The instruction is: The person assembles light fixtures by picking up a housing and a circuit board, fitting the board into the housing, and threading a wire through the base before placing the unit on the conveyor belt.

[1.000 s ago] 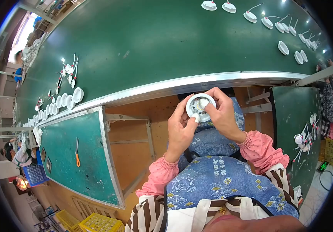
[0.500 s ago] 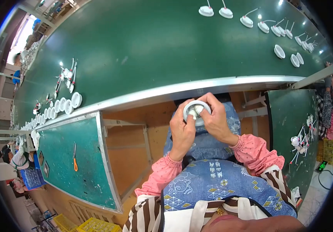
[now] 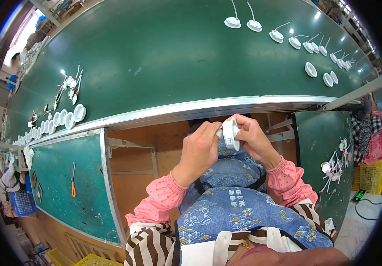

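Note:
A round white housing (image 3: 231, 134) is held on edge above my lap, past the front edge of the green table (image 3: 155, 66). My right hand (image 3: 254, 139) grips its rim, with the thumb at its right side. Close against its left side, my left hand (image 3: 201, 148) has its fingers pinched together; a small whitish bit shows at the fingertips, too small to name. Both hands are in pink sleeves.
White cups (image 3: 79, 113) line the table's left edge beside wired parts (image 3: 72, 84). Wired white discs (image 3: 254, 25) stand at the back right. Orange-handled scissors (image 3: 73, 188) lie on the left side table; more wired parts (image 3: 333, 166) on the right one. People are at both sides.
The white housing has turned from facing up to standing on edge. My left hand has moved from its rim to its left side. The whole view has shifted slightly.

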`<state>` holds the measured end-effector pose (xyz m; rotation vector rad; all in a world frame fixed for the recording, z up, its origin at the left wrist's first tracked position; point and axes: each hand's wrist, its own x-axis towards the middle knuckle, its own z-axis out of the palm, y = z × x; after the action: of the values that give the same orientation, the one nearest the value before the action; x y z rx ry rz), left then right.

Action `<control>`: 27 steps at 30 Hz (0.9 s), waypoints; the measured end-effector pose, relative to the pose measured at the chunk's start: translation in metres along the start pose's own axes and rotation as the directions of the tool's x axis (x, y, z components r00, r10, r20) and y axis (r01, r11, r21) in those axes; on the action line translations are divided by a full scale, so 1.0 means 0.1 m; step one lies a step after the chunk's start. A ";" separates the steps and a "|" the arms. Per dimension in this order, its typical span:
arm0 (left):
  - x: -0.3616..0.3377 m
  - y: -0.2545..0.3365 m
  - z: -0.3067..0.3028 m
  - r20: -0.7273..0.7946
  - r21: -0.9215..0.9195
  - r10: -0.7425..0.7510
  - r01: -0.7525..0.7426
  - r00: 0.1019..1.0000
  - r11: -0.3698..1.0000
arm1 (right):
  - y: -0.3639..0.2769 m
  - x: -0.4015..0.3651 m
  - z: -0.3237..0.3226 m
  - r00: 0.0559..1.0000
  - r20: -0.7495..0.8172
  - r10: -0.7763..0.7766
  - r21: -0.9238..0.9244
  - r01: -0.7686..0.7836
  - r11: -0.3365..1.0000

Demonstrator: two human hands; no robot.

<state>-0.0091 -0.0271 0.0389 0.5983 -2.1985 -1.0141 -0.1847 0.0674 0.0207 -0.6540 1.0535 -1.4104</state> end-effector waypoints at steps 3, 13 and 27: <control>-0.01 0.03 0.07 -0.052 0.122 0.027 -0.021 0.998 0.992 | -0.14 -0.11 0.12 0.997 -0.053 -0.056 -0.089 0.051 0.995; -0.08 0.08 0.06 0.001 0.304 0.101 -0.096 0.995 0.948 | 0.05 0.00 0.25 0.952 -0.071 -0.297 -0.463 0.232 0.855; -0.05 -0.18 -0.07 0.090 0.192 0.147 -0.162 0.985 0.968 | 0.11 0.03 0.22 0.991 -0.113 -0.077 -0.171 0.057 0.984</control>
<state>0.0017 -0.0375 0.0264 0.4728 -2.3902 -0.7532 -0.1612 0.0608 0.0200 -0.7394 1.2647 -1.4438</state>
